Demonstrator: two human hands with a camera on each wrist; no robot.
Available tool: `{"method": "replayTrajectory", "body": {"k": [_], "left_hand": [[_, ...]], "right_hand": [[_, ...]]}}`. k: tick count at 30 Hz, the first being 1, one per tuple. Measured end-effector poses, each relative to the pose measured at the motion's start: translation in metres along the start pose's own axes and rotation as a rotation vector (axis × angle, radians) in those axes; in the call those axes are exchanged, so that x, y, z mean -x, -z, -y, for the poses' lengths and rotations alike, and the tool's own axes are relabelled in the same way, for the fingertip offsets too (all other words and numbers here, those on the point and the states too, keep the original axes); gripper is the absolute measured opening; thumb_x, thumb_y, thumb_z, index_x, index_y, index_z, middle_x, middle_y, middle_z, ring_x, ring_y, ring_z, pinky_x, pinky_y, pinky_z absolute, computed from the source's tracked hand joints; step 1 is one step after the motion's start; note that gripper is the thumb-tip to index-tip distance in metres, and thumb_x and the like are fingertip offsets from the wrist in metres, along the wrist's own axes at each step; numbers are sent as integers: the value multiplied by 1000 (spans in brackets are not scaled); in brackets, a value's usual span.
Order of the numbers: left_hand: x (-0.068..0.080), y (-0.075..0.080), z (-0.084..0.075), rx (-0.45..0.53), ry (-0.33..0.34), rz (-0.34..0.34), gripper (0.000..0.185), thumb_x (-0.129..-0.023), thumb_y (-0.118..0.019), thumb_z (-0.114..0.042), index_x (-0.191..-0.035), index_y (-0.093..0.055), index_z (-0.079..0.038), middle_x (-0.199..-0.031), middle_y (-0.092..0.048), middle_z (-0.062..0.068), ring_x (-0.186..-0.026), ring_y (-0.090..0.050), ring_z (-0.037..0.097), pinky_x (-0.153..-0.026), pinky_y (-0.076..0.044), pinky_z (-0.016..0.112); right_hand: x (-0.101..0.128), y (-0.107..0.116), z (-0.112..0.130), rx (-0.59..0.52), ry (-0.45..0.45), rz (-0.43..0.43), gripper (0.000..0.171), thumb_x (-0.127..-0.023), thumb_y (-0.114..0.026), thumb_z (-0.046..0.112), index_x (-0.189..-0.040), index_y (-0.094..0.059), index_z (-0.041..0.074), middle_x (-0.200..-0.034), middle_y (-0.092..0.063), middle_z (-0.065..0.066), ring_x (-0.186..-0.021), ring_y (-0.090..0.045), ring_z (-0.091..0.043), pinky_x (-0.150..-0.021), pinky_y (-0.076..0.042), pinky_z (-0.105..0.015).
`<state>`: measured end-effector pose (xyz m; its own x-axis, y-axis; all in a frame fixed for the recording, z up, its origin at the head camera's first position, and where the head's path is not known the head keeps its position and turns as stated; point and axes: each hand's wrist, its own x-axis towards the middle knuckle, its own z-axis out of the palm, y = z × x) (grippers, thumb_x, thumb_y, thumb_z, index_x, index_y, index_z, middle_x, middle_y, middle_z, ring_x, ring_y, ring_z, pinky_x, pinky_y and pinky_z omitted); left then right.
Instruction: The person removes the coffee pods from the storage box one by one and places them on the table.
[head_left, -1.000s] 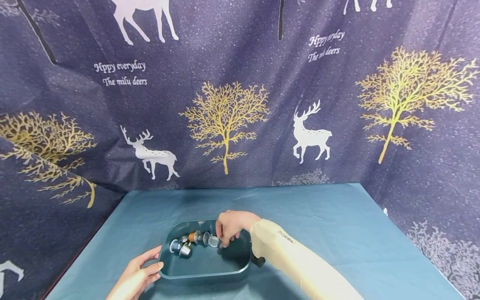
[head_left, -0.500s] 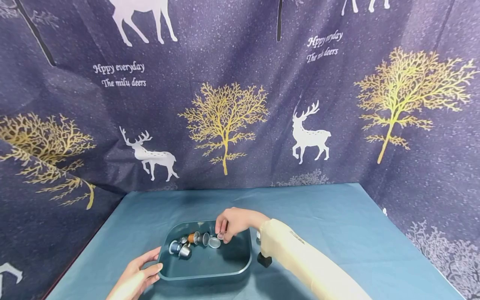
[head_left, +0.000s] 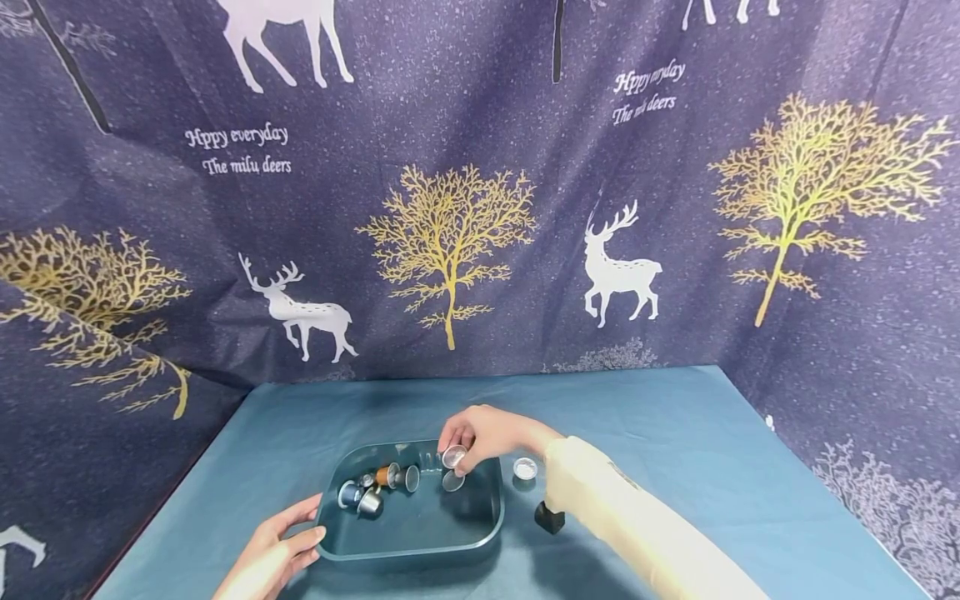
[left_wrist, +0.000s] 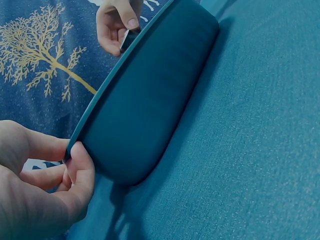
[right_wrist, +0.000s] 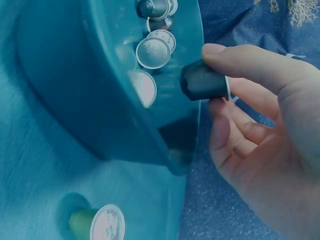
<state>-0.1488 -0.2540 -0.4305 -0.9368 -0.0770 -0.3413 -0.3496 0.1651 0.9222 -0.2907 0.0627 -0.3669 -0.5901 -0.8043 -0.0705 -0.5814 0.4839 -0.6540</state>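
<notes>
One capsule lifted clear of the tray

The right hand [head_left: 480, 433] pinches a dark capsule [right_wrist: 204, 81] above the tray [head_left: 420, 533]; left hand [head_left: 273, 554] clamps the tray's near-left rim. Best keep the pinch firm and the tray steady on the desk [head_left: 675, 433].

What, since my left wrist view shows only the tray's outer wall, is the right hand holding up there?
Observer: The right hand pinches a dark capsule between thumb and fingers, above the tray's far right part.
Operator: Anything inside the tray?
Observer: Yes, a cluster of capsules lies at its far left, mostly silver, with an orange capsule among them.
Operator: Anything on the table beyond it?
Observer: A green capsule with a silver foil top stands on the cloth just right of the tray, apart from it. Your left hand holds the near left rim.
</notes>
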Motion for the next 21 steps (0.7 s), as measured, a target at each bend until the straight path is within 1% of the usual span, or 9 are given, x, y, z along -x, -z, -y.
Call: {"method": "replayTrajectory", "body": {"k": [3, 9, 12, 14, 16, 18, 21], "left_hand": [[0, 0, 0, -1, -3, 2, 69, -95, -61, -7, -152, -26, 9, -138, -34, 25, -100, -57, 17, -82, -53, 36], [1, -1, 0, 8, -5, 1, 67, -95, -60, -6, -152, -27, 9, -137, -36, 24, -98, -57, 17, -81, -53, 35], [0, -1, 0, 8, -4, -4, 67, -95, -60, -7, -152, -28, 9, -135, -37, 23, -98, -57, 16, -80, -53, 34], [0, -2, 0, 4, -4, -3, 67, -95, -60, -7, -152, -27, 9, -136, -36, 23, -99, -57, 16, -81, -53, 34], [0, -1, 0, -3, -3, -8, 68, -95, -61, -7, -152, -27, 9, -137, -35, 24, -100, -57, 16, -81, -53, 34], [0, -1, 0, -10, -3, -9, 68, -95, -61, -7, -152, -27, 9, -138, -33, 25, -100, -57, 16, -81, -53, 34], [1, -1, 0, -15, -5, -6, 69, -95, -60, -7, -152, -26, 10, -139, -32, 27, -101, -57, 17, -81, -54, 34]], "right_hand": [[5, 2, -3, 11, 11, -41, 36, -76, -84, 14, -110, -72, 11, -95, -70, 3, -79, -59, -1, -78, -48, -19], [15, 6, -9, 22, 19, -149, 36, -75, -85, 18, -109, -73, 14, -97, -71, 3, -83, -60, -6, -76, -48, -25], [18, 7, -12, 30, 35, -203, 37, -75, -86, 19, -109, -73, 14, -99, -72, 2, -86, -61, -9, -80, -50, -30], [21, 7, -15, 32, 35, -243, 38, -74, -86, 18, -109, -73, 14, -100, -72, 2, -87, -61, -10, -81, -51, -31], [23, 7, -16, 35, 27, -288, 38, -74, -86, 18, -110, -73, 15, -101, -72, 2, -89, -61, -12, -81, -51, -30], [26, 6, -18, 27, 15, -333, 38, -74, -86, 17, -110, -73, 15, -102, -72, 1, -89, -61, -13, -78, -51, -26], [31, 6, -20, 3, -4, -380, 39, -74, -86, 14, -111, -73, 13, -103, -72, -2, -89, -60, -16, -73, -51, -22]]}}
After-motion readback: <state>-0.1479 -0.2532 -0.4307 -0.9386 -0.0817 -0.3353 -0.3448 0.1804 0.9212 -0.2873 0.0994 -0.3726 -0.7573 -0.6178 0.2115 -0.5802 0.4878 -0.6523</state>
